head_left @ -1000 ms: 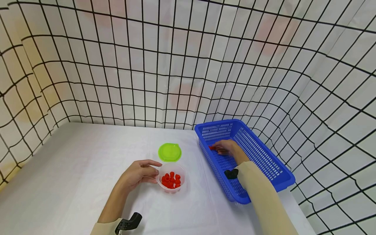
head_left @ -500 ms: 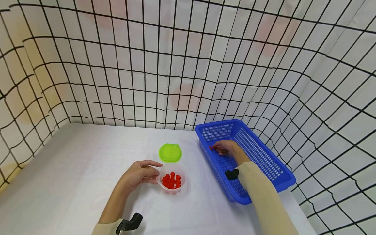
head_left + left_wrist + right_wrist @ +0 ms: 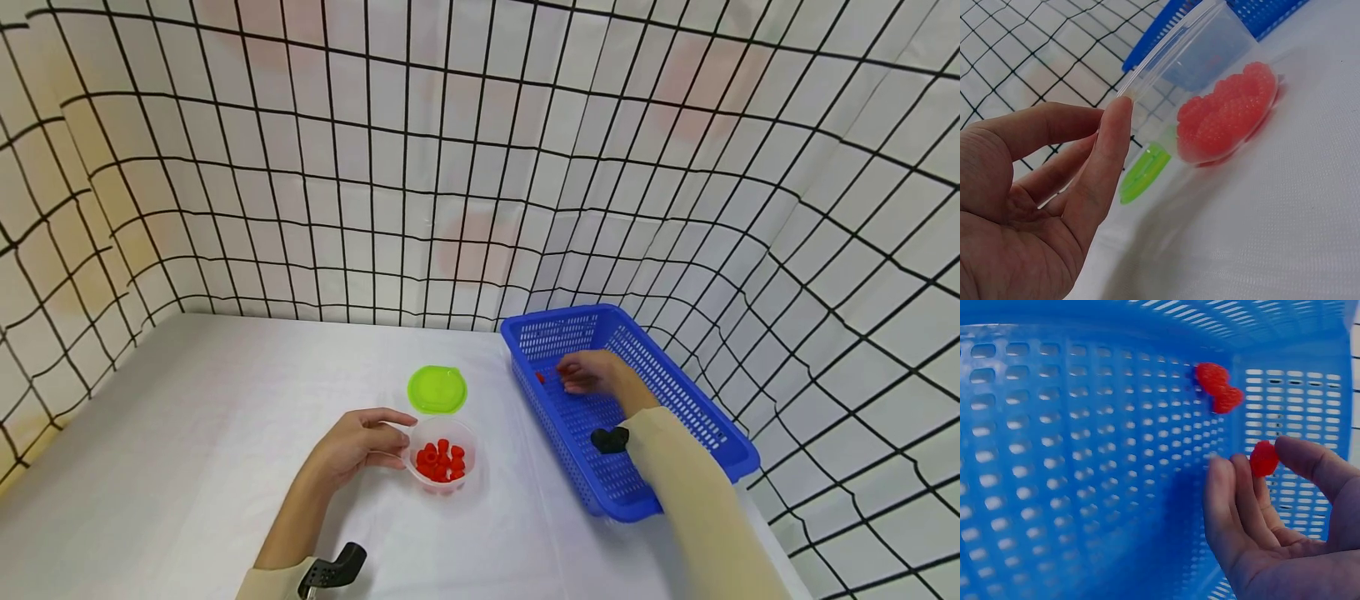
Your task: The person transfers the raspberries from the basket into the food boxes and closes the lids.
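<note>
head view: the left hand (image 3: 352, 450) steadies the clear cup (image 3: 442, 458) of red berries on the white table (image 3: 187, 433), fingers loosely round its side.

left wrist: the fingertip grip on the rim looks light, so a nudge could tip the cup.

right wrist: the right hand (image 3: 1272, 519) pinches one raspberry (image 3: 1264, 458) inside the blue basket (image 3: 1072, 456); the shallow pinch could let it slip.

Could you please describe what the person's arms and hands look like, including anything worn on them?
Both hands are bare: the left hand and right hand wear no gloves or rings. Each arm has a long beige sleeve, and a small black camera mount sits at each wrist.
</note>
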`<state>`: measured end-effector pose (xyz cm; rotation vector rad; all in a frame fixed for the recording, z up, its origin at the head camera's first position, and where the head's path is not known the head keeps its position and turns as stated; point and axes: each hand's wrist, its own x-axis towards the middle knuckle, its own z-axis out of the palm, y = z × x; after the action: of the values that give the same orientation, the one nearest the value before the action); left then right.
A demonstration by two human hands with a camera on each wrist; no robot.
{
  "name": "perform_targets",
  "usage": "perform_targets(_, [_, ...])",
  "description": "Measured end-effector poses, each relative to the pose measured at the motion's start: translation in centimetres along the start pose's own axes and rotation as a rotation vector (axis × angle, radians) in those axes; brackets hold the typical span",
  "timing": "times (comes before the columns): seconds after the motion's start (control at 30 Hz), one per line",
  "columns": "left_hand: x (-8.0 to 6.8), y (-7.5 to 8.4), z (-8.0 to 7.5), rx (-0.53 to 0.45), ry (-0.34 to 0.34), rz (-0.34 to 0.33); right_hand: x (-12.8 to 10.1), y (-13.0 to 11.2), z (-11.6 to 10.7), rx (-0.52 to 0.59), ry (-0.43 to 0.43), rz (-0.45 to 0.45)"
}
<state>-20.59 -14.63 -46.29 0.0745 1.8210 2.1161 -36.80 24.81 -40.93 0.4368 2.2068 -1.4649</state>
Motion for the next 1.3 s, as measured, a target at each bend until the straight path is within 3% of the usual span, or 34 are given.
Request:
perform_targets(0.43, [0.0,0.1,-0.1,0.015,0.009,-0.006,-3.8,-4.9,-0.2,-0.053,-0.121,-0.18])
perform_targets(0.73, [0.0,0.2,-0.1,0.018,0.008,-0.003,-7.8,-8.3,2.8,-0.093,-0.257,-0.353])
perform_targets(0.93, [0.1,0.1,-0.1,0.014,0.0,0.001,-9.5,-8.7,5.5,-0.139,-0.338,-0.414])
perform_targets(1.3, [0.1,0.0,-0.1,0.013,-0.001,-0.002,-10.5,-7.2,10.1,-0.309,-0.419,-0.386])
